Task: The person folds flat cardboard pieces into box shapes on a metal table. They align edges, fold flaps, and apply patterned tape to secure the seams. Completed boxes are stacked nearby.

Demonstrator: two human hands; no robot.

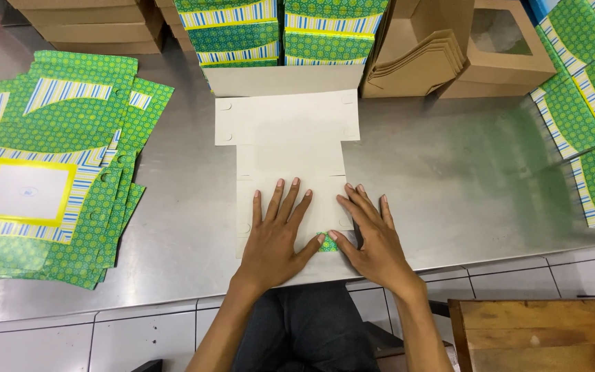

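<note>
Flat box blank [287, 148], plain side up, at the middle of the tabletop [449, 179], long axis running from near edge to far edge. Left hand [277, 234] and right hand [373, 238] press flat on its near end, fingers [280, 200] spread, gripping nothing; thumbs meet beside a small green flap [328, 244].

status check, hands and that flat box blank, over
Left hand and right hand both flat, palms down on the white box blank. Blank lies unfolded, plain side up, on the steel table. Nothing on top of it.
</note>
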